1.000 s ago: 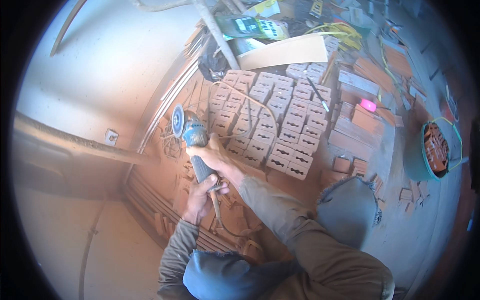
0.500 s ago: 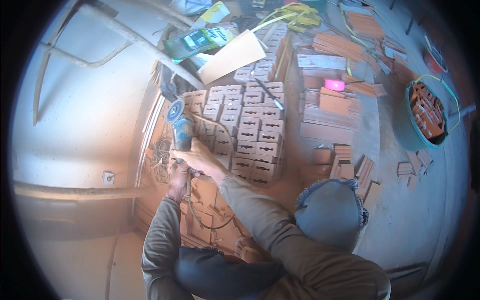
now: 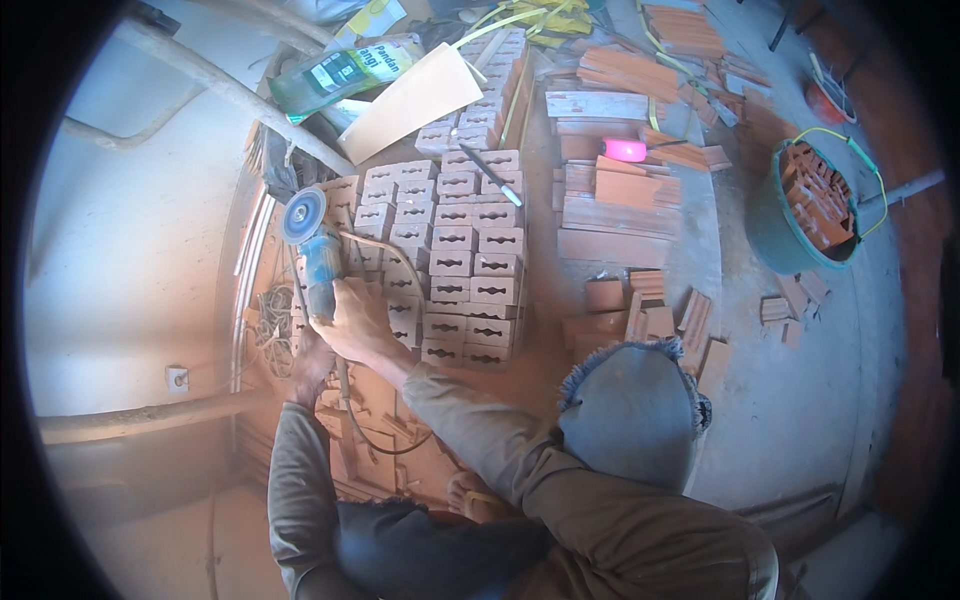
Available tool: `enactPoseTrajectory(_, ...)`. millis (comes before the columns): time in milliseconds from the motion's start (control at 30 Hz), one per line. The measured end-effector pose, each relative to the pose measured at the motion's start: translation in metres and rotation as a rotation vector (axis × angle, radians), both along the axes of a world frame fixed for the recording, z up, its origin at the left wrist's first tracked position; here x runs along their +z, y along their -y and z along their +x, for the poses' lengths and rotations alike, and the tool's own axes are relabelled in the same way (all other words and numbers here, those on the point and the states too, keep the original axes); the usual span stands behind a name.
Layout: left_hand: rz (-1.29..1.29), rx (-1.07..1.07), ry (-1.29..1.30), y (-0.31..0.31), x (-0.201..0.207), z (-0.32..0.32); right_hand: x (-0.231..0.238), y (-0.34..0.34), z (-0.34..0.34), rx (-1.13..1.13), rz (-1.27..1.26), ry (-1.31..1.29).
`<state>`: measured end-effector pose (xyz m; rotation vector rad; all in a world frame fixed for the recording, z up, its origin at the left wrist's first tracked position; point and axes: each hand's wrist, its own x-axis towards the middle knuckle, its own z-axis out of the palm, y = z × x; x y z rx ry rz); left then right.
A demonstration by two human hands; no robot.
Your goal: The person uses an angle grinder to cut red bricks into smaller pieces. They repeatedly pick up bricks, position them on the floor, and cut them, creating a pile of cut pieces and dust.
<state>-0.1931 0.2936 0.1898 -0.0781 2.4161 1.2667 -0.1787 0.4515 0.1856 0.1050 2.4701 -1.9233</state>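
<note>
An angle grinder (image 3: pixel 322 268) with a teal-blue body is held in front of me, its round disc (image 3: pixel 305 215) at the far end and turned towards me. My right hand (image 3: pixel 358 322) wraps round the grinder's body. Behind and below it, my left hand (image 3: pixel 312 368) closes on the rear end of the tool, its fingers mostly hidden. A cable (image 3: pixel 348 395) loops down from the rear of the grinder. Stacked bricks with slotted holes (image 3: pixel 450 262) stand just right of the disc. I cannot tell whether the disc touches anything.
A pen-like marker (image 3: pixel 492 175) and a pale board (image 3: pixel 415 100) lie on the bricks. Flat terracotta tiles (image 3: pixel 615 215) and a pink object (image 3: pixel 625 150) are to the right, beyond them a green bucket (image 3: pixel 790 240) of tile pieces. A metal frame (image 3: pixel 230 85) stands left. Orange dust hazes the floor.
The whole view has shifted, so the scene sits further left in the picture. The grinder's disc now shows its face more fully. Both hands keep their hold.
</note>
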Motion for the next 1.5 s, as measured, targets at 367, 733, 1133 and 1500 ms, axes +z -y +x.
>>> enactPoseTrajectory(367,-0.329,-0.174,-0.061,0.002,0.006,-0.007,-0.014,0.017,0.02,-0.398,0.016,-0.454)
enactPoseTrajectory(733,-0.214,-0.053,-0.034,-0.014,0.009,0.004,-0.008,-0.046,0.045,-0.384,0.129,-0.449)
enactPoseTrajectory(1133,-0.185,-0.047,0.023,-0.013,0.021,0.001,0.096,-0.15,-0.017,-0.35,0.425,-0.778)
enactPoseTrajectory(1500,-0.338,-0.049,0.042,-0.016,0.03,0.001,0.115,-0.302,0.024,0.087,1.209,-0.673)
